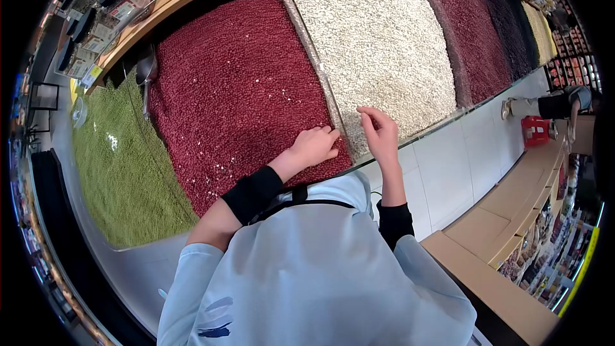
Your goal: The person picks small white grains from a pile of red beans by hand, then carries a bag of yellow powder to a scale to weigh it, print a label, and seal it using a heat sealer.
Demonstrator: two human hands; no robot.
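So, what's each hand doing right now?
Left hand: curled, fingertips on the heap of small dark red beans; any hold cannot be told.
Right hand: fingers pinched over the heap of pale white seeds; contents unclear.

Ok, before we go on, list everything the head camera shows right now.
green grains: one bin, green, far left
red beans: one bin, red with a few pale specks, left of centre
clear divider: one, transparent, between the red beans and the white seeds
white seeds: one bin, off-white, centre
dark red grains: one bin, right of the white seeds
metal scoop: one, grey, upper left edge of the red beans
red basket: one, on the floor at right
other person: one, dark top, beside the basket
left hand: curled, on the red beans beside the divider
right hand: raised over the white seeds' front edge
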